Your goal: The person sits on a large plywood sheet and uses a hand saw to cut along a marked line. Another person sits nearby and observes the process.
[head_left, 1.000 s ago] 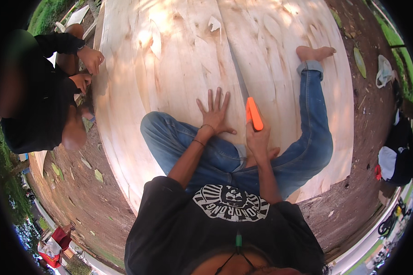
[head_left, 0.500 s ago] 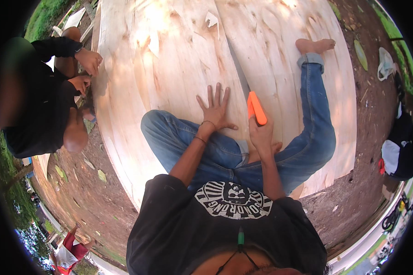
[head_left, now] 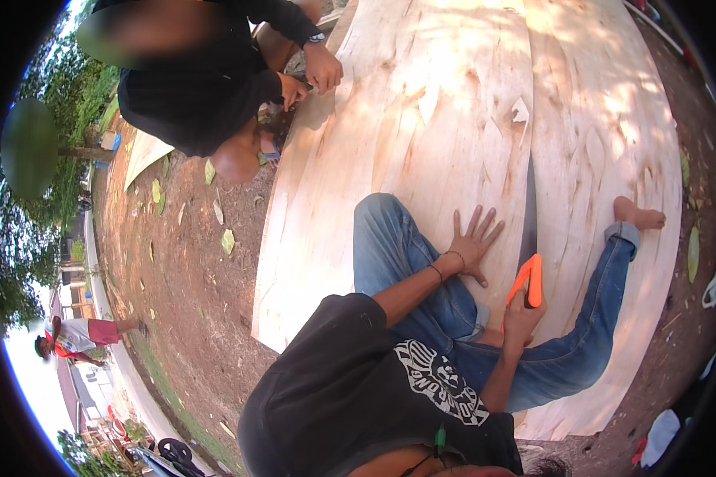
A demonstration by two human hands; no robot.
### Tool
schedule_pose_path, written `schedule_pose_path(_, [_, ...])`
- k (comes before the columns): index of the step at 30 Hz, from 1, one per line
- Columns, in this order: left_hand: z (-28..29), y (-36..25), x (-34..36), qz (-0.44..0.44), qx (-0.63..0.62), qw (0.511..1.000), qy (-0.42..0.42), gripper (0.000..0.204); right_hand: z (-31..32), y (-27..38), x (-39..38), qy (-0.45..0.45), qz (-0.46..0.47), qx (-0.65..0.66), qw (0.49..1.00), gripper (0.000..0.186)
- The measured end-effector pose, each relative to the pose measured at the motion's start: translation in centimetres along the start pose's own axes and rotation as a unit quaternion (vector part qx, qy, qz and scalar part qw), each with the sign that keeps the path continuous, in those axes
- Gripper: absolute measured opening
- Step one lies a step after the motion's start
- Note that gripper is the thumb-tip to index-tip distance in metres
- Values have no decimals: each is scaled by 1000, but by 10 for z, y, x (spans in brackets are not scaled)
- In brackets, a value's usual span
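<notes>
My right hand point(head_left: 523, 318) is closed around the orange handle of a handsaw point(head_left: 536, 278). Its grey blade runs forward from the handle, in line with a long narrow gap in the pale plywood sheet point(head_left: 461, 151). How deep the blade goes cannot be made out. To the left of the saw, my left hand point(head_left: 471, 246) lies flat on the plywood, fingers spread and holding nothing. I sit on the sheet in blue jeans point(head_left: 410, 254), one leg folded near my left hand, the other bent out to the right of the saw.
A co-worker in black crouches at the sheet's left edge, hands point(head_left: 314, 75) close together beside it. A loose veneer flake point(head_left: 520, 111) lies near the gap. Brown dirt point(head_left: 191, 294) with scattered leaves borders the plywood. Another person point(head_left: 83, 338) stands far left.
The view has swung left, shifting the sheet, saw and my hands rightward and lower in the picture. My left hand stays flat; my right keeps its grip on the handsaw.
</notes>
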State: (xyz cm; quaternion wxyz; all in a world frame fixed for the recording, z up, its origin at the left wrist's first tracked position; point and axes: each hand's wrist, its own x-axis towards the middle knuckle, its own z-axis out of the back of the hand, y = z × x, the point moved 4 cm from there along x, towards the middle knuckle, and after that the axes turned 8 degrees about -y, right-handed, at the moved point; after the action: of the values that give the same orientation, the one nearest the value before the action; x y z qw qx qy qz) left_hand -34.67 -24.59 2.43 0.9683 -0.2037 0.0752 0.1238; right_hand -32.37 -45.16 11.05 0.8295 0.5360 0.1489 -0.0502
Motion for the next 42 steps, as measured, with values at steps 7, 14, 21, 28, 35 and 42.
schedule_pose_path(7, [2,7,-6,1,-6,1000,-2,170,32,12,-49,-8,12,-11,1000,22])
schedule_pose_path(14, [-2,-7,1,9,-1,1000,29,168,-12,28,12,35,95,-17,995,47])
schedule_pose_path(21, [5,-1,0,18,12,999,37,166,39,56,-68,-14,150,3,989,43])
schedule_pose_path(28, [1,-1,2,7,19,1000,24,168,-10,41,-6,15,76,-13,997,59])
schedule_pose_path(35, [-5,8,0,10,24,1000,16,169,25,49,-51,-49,198,-43,978,23])
schedule_pose_path(42, [-5,0,2,6,24,999,23,169,6,51,-25,1,48,0,999,56])
